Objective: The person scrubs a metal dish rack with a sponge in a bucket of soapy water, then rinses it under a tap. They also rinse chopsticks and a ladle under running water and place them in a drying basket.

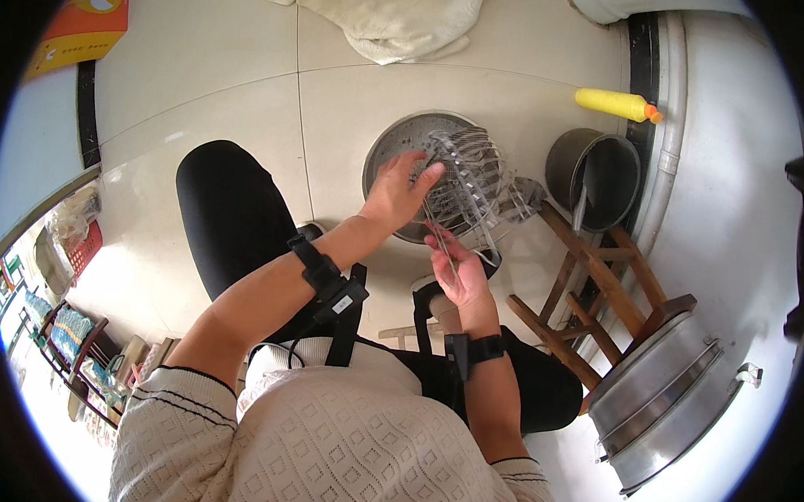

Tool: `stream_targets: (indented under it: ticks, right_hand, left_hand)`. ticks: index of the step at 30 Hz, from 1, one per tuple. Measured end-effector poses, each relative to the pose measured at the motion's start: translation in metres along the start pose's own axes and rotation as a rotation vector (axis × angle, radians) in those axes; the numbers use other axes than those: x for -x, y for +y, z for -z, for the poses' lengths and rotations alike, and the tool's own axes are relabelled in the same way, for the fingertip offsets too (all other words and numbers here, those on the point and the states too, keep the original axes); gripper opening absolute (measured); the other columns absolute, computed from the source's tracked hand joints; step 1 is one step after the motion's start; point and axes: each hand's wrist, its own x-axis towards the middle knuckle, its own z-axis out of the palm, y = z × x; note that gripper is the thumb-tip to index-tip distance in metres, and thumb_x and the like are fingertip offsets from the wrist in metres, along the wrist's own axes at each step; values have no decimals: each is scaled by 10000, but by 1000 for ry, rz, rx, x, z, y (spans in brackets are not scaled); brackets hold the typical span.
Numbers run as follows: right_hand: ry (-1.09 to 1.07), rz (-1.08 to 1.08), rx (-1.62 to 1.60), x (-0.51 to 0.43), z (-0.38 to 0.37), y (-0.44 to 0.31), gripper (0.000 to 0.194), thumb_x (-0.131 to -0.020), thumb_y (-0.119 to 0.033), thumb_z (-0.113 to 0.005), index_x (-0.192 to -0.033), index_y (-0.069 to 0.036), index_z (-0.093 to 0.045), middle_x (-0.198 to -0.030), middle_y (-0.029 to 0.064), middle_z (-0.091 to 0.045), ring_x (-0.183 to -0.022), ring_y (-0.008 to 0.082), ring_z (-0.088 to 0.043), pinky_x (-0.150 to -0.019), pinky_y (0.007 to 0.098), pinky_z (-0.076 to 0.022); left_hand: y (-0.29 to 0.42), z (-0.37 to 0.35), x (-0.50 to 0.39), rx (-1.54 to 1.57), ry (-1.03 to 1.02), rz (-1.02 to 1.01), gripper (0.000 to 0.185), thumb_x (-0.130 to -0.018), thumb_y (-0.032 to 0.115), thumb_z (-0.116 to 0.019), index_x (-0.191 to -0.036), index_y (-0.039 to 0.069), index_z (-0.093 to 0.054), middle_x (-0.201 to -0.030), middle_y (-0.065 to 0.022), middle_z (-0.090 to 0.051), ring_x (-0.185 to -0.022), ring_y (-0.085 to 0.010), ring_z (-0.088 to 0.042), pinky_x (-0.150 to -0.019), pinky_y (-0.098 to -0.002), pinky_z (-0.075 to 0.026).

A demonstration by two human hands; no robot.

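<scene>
A round metal basin (387,132) with greyish, bubbly water stands on the floor before me. A wire rack (474,180) with many thin ribs lies in it and leans over its right rim. Over the basin is my left hand (401,191), its thumb and fingers apart; whether it touches the wires is unclear. My right hand (461,270), palm up below the basin's near rim, holds a thin metal wire handle (444,242). The handle's far end runs towards the basin, where its shape is hard to tell. A wet grey cloth or plastic piece (525,197) hangs at the rack's right.
A dark grey bucket (559,165) and a yellow squeeze bottle (610,103) are at the right by a wall pipe (671,137). Nearer are a wooden stool (607,275) on its side and metal steamer tiers (662,399). Cream cloth (397,18) lies ahead; a carton (84,24) is far left.
</scene>
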Motion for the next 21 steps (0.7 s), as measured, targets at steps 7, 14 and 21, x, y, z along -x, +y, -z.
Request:
stream_targets:
  ticks: [7,14,21]
  right_hand:
    - [295,547,891,-25,36,8,574,-915,8,-492,-1412,-113,-230,-1085,185,-583,-914,283,-638,-756,365,-570]
    - [420,624,1759,-39,50,-56,550,-743,123,-567,-1230,-134,-553,-1203,111,-550,-1117,251,-543,-920,334,-451]
    - [713,815,2389,-100,60,-20,500,-712,26,-644,-1179,-131,-561,-1318,145,-401,-1223,377,-385,-954,442,-401]
  left_hand:
    - [-23,16,5,575,-315,513,886,-788,492,-676,-1407,55,-216,-1232,-135,-491,-1102,-254,-523,-839,-408,-506]
    - [-27,37,8,216,-197,259,898,-712,226,-789,-1394,9,-247,-1086,-106,-527,-954,-187,-551,-770,-314,-505]
    - [-33,52,21,79,-185,-96,958,-676,158,-802,-1414,17,-206,-1185,-109,-486,-1027,-170,-515,-849,-300,-476]
